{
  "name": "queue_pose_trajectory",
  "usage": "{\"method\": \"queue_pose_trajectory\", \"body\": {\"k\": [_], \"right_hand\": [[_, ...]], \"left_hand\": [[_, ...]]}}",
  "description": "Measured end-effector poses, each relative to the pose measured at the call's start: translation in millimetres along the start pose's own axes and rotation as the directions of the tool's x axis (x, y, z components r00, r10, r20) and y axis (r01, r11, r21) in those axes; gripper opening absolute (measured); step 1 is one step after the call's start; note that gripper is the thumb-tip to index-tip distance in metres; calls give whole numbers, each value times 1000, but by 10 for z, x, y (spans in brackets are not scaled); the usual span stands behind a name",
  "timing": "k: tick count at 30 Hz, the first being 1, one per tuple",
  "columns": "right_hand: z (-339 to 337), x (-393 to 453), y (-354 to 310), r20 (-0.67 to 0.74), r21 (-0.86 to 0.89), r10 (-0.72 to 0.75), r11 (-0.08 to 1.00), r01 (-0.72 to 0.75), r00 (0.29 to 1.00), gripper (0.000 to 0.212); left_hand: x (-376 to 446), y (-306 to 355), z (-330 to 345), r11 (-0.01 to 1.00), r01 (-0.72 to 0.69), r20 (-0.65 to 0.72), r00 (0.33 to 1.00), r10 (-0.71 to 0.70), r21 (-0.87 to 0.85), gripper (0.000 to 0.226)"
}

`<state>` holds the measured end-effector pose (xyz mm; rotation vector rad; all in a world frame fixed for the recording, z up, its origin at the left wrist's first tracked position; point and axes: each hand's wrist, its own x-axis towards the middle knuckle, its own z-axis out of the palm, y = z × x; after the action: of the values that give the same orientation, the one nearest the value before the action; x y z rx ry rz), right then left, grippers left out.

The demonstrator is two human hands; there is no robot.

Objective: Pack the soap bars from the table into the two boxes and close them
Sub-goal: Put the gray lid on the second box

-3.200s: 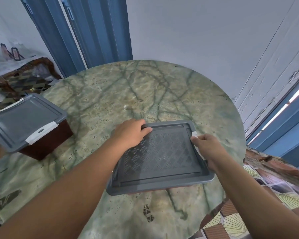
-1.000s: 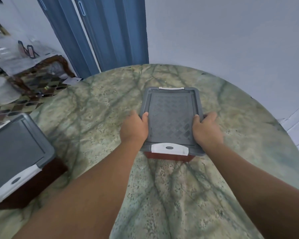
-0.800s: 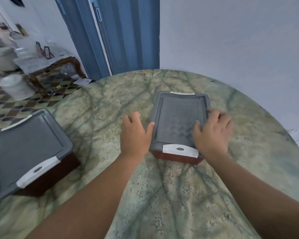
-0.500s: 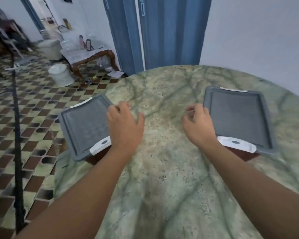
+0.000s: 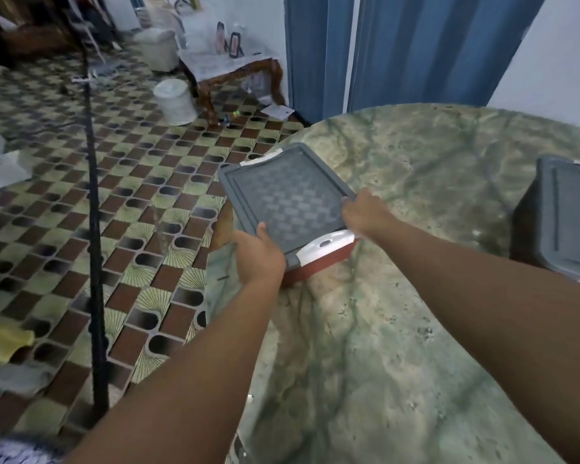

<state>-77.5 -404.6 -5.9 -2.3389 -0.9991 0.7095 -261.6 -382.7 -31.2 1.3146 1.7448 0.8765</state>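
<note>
Grey plastic was what both hands were on: the lid (image 5: 290, 199) of a red-sided box (image 5: 318, 262) sitting at the left edge of the table (image 5: 399, 329). The left hand (image 5: 260, 256) was wrapped round the lid's near-left corner, thumb laid on top and the fingers tucked out of sight under the rim. The right hand (image 5: 362, 212) was clamped on the lid's right edge, fingers curled over it, though how far they went under couldn't be made out. A white latch (image 5: 325, 244) was seen at the near end of the lid, another white latch (image 5: 262, 159) at the far end. A second box (image 5: 559, 216), also grey-lidded and shut, was parked well off to the right on the same green marble top, partly cut by the frame. No loose soap could be spotted.
</note>
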Motion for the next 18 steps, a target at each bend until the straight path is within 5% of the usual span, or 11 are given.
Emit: {"method": "queue_pose_trajectory", "body": {"k": [6, 12, 18], "right_hand": [[126, 56, 145, -122, -207, -54, 978, 28, 991, 46], [81, -13, 225, -126, -117, -44, 993, 29, 991, 49], [11, -399, 489, -141, 61, 14, 998, -6, 990, 45]], "left_hand": [[-3, -50, 77, 997, -3, -60, 998, 8, 81, 36], [-20, -24, 44, 994, -43, -24, 999, 46, 98, 36], [50, 30, -31, 959, -196, 173, 971, 162, 202, 42]]}}
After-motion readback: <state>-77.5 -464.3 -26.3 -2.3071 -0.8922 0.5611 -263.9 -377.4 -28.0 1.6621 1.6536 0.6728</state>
